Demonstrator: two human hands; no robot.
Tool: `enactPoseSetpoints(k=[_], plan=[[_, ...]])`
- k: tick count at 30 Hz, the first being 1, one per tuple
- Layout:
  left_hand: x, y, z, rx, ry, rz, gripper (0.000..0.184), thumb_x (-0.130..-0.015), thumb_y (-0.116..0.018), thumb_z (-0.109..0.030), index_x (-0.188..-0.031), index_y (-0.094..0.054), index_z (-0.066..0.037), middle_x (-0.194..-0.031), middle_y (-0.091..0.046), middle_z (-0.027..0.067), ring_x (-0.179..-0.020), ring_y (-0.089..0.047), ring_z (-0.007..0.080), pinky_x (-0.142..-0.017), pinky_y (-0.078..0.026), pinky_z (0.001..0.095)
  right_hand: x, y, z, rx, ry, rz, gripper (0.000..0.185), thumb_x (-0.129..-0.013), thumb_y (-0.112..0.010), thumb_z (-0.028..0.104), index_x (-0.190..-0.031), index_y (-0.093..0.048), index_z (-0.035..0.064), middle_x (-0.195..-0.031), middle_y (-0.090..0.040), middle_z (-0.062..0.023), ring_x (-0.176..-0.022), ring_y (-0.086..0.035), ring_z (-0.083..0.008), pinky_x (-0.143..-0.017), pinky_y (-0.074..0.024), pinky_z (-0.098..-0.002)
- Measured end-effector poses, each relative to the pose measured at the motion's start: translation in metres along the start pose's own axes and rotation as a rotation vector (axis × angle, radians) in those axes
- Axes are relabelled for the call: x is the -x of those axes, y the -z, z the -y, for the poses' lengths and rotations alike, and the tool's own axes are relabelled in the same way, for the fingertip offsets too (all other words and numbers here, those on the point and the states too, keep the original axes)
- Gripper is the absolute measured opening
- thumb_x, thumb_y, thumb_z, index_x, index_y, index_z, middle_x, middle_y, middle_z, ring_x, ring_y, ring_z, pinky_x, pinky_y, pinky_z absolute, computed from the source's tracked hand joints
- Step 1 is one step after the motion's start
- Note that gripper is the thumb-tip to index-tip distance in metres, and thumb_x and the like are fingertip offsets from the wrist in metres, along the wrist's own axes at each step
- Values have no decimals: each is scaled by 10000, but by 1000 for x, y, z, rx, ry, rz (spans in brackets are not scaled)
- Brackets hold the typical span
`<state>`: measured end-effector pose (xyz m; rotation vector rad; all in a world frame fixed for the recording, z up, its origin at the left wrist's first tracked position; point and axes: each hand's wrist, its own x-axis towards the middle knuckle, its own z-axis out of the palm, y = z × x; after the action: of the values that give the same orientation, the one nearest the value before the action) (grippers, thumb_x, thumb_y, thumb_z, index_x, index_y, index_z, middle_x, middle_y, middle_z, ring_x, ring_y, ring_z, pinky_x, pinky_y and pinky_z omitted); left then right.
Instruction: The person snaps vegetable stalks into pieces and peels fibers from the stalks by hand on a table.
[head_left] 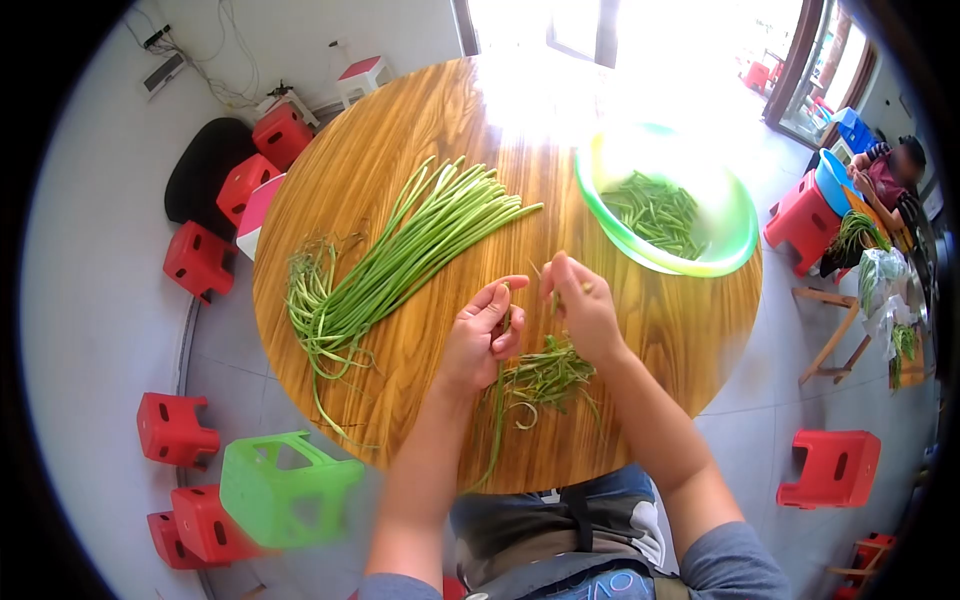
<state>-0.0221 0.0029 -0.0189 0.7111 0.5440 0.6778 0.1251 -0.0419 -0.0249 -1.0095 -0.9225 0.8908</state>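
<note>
My left hand [488,335] is closed round a garlic scape [498,425], whose long thin end hangs down past the table edge. Close beside it, my right hand [590,315] is pinched shut, with a short thin bit of garlic scape at its fingertips, partly hidden. Below both hands lies a small heap of trimmed scape ends [550,378]. A large bundle of long garlic scapes [430,235] rests to the left, its thin curly tips toward me. Short cut pieces [655,212] fill the bottom of a green plastic basin [742,235] at the right.
The round wooden table [660,370] has bright glare at its far side. Red stools [178,428] and a green stool [285,490] stand on the left; another red stool [835,468] is at the right. A person [890,180] sits near a blue basin [835,185] at far right.
</note>
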Motion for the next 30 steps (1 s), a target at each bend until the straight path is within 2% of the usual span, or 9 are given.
enactPoseSetpoints(k=[1,5,10,13,16,19,25,28,30], plan=[[2,-2,0,17,4,43,241,-944,-428,-163,-1131,-520,-43,-691,-554,27,-445,-356,39,-404,-301,195,-3,4,2,-246,-244,-22,234,-909,-516,268,-832,-601,64,-738,-546,-8,-642,-499,-72,-495,-393,-219],[2,-2,2,-3,-30,96,283,-946,-412,-160,-1201,-465,-53,-704,-556,32,-473,-355,38,-428,-309,187,-7,9,0,-283,-421,113,357,-945,-405,332,-942,-589,27,-692,-522,-18,-562,-440,-66,-478,-330,-182],[-4,2,5,-50,21,90,310,-934,-412,-154,-1212,-436,-19,-724,-567,49,-512,-405,58,-465,-330,189,1,-4,1,73,-262,180,205,-863,-603,185,-939,-617,-5,-714,-584,10,-623,-511,-48,-553,-402,-193],[1,-6,5,-108,38,28,288,-920,-427,-152,-1141,-487,23,-738,-580,61,-534,-460,78,-478,-356,200,-1,0,3,95,-294,56,236,-860,-609,216,-937,-617,-8,-720,-578,19,-618,-491,-43,-562,-395,-191],[-3,5,11,-115,179,61,244,-903,-450,-155,-1012,-558,35,-728,-590,69,-551,-500,88,-483,-386,213,-6,2,8,69,-257,-31,215,-869,-596,224,-919,-623,17,-549,-436,71,-467,-325,-9,-421,-223,-184],[-4,7,12,-125,167,73,225,-892,-468,-163,-886,-595,23,-694,-588,67,-536,-500,87,-474,-401,209,-6,8,5,10,-308,-12,263,-852,-621,253,-920,-628,-1,-713,-556,36,-612,-456,-30,-550,-372,-186],[-3,7,12,-238,91,16,224,-878,-475,-162,-789,-592,6,-609,-560,54,-451,-469,92,-393,-370,210,-6,6,12,59,-364,52,174,-862,-601,196,-870,-639,26,-578,-465,44,-469,-359,-23,-421,-256,-192],[-5,7,13,-340,73,-97,237,-878,-454,-161,-758,-585,-4,-584,-549,54,-425,-458,94,-370,-359,216,-8,3,-10,410,365,84,99,-807,-645,102,-851,-647,13,-724,-556,-19,-578,-509,-90,-482,-402,-232],[-7,11,14,-264,50,-135,246,-879,-442,-162,-744,-578,-9,-583,-549,60,-424,-457,96,-369,-358,216,4,-4,-8,592,513,194,97,-766,-661,46,-856,-649,13,-811,-570,-53,-670,-560,-146,-551,-455,-262]])
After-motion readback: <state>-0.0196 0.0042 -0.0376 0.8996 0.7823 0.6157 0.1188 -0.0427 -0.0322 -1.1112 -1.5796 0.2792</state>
